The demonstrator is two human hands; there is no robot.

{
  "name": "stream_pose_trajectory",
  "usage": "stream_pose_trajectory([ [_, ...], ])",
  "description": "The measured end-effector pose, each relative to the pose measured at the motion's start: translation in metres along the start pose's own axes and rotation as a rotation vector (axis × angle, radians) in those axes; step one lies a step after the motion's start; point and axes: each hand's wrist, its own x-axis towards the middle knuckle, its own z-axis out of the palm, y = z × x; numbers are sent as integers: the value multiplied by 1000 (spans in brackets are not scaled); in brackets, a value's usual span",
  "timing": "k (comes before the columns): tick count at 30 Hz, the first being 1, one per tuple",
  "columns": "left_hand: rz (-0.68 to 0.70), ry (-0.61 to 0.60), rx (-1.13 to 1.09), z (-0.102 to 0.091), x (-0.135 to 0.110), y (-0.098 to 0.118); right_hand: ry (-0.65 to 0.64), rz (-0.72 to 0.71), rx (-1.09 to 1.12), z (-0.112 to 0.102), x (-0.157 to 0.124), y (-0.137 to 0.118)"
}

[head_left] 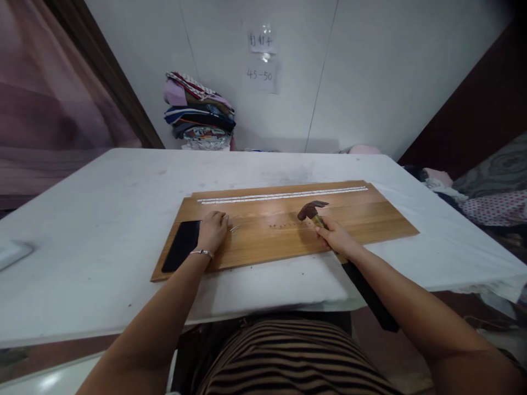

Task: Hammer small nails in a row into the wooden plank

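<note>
A claw hammer (pixel 349 269) with a black and yellow handle is in my right hand (pixel 335 236), which grips it just below the head. The hammer head is over a wooden board (pixel 255 247), at the right end of a row of small nails (pixel 288 225) standing in it. My left hand (pixel 213 230) rests palm down on the board, its fingers laid forward and partly bent. Close to its right, a few loose nails (pixel 234 228) lie on the wood. A black phone-like slab (pixel 181 247) lies just left of that hand.
Two white strips (pixel 284 195) run along the board's far side. A white-covered table (pixel 102 219) carries the board. Folded cloth (pixel 200 112) is piled by the wall at the back, below and left of paper notes (pixel 262 74). More fabric (pixel 494 208) lies beyond the right edge.
</note>
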Motion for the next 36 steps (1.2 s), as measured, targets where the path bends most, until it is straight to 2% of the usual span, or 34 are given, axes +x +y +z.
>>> stream_pose_trajectory([
  [7,63,34,-3,7,1,0,0,43,-13,-1,-1,-1],
  [13,64,47,1,7,0,0,10,7,-9,-4,-3,-6],
  [19,63,42,9,7,0,3,18,64,-40,2,-4,-8],
  [27,75,44,9,8,0,2,12,43,-98,-6,-7,-11],
  [36,69,32,-17,6,0,5,16,76,-87,-2,-5,-8],
])
